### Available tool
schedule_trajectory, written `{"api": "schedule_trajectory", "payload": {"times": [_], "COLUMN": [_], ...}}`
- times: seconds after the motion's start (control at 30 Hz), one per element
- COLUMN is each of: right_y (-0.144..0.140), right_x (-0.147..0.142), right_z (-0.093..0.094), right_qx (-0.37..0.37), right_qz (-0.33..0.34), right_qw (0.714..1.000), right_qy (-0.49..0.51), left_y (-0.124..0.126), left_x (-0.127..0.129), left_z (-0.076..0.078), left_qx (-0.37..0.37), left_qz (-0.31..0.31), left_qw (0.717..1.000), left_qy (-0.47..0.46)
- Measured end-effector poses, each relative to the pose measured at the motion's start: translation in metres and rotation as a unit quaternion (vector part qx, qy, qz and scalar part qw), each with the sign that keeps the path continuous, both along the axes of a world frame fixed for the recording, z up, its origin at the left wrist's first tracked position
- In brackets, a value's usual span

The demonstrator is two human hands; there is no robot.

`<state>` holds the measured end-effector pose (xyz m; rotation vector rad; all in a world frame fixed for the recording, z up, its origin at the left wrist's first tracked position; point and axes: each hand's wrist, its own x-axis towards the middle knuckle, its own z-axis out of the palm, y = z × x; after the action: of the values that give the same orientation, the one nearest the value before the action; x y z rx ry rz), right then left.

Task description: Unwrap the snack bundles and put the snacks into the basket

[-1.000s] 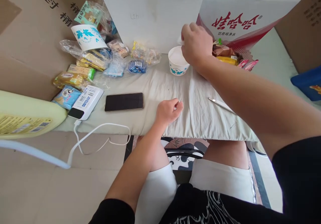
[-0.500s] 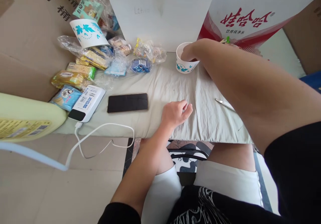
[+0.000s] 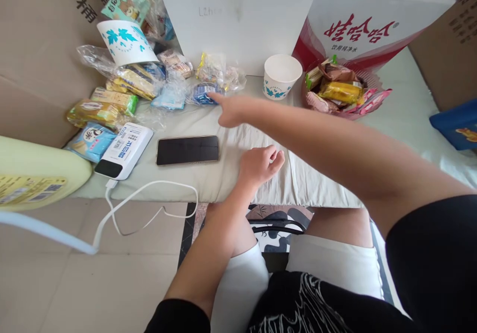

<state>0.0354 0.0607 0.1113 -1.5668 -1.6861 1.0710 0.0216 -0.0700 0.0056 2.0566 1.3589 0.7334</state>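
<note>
My right hand (image 3: 234,110) is stretched across the cloth-covered surface, index finger and thumb apart. Its fingertip is at the right end of a blue snack packet (image 3: 203,93), whether touching or just above I cannot tell. Nothing shows in its grasp. My left hand (image 3: 261,165) rests on the cloth near the front edge, fingers loosely curled in, with nothing visible in them. A white paper bucket with blue leaves (image 3: 282,77) stands upright behind my right forearm. Right of it, a pink basket (image 3: 372,79) holds several wrapped snacks. A dark-screened phone (image 3: 188,150) lies left of my left hand.
Several wrapped snacks (image 3: 102,112) are heaped at the left, with a second paper bucket (image 3: 128,43) tipped over on them. A white device (image 3: 125,149) with a cable lies in front, beside a yellow-green jug (image 3: 40,161). White boxes (image 3: 238,30) stand along the back.
My right hand has come out of the upright bucket and moved left to the blue packet. The snack basket is now uncovered by my arm. My left hand has stayed in place.
</note>
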Motion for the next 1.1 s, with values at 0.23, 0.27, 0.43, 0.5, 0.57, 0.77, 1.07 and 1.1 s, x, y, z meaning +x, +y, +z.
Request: {"api": "schedule_trajectory", "payload": {"times": [0.23, 0.27, 0.43, 0.5, 0.57, 0.77, 1.07, 1.1], "right_y": [0.019, 0.024, 0.03, 0.023, 0.009, -0.073, -0.154, -0.152], "right_x": [-0.023, -0.023, -0.008, 0.006, 0.027, 0.128, 0.23, 0.23], "right_z": [-0.034, -0.038, -0.061, -0.068, -0.074, -0.101, -0.143, -0.143], "right_qx": [-0.014, -0.001, 0.069, 0.106, 0.147, 0.234, 0.272, 0.265], "right_qz": [0.116, 0.107, 0.128, 0.141, 0.144, 0.076, -0.02, -0.02], "right_qw": [0.95, 0.952, 0.953, 0.941, 0.928, 0.927, 0.919, 0.922], "right_qy": [-0.288, -0.285, -0.267, -0.287, -0.31, -0.282, -0.284, -0.282], "left_y": [0.001, 0.002, 0.002, 0.001, -0.001, -0.004, 0.014, 0.015], "left_x": [0.001, 0.001, 0.0, -0.001, -0.002, -0.006, -0.007, -0.006], "left_z": [0.002, 0.002, 0.002, 0.001, 0.001, -0.004, -0.028, -0.029], "left_qx": [-0.03, -0.034, -0.045, -0.034, -0.011, 0.119, 0.156, 0.134], "left_qz": [-0.009, -0.012, -0.007, 0.015, 0.039, 0.111, 0.201, 0.173], "left_qw": [0.998, 0.997, 0.998, 0.999, 0.997, 0.975, 0.958, 0.968], "left_qy": [0.062, 0.072, 0.04, -0.015, -0.069, -0.154, -0.134, -0.125]}}
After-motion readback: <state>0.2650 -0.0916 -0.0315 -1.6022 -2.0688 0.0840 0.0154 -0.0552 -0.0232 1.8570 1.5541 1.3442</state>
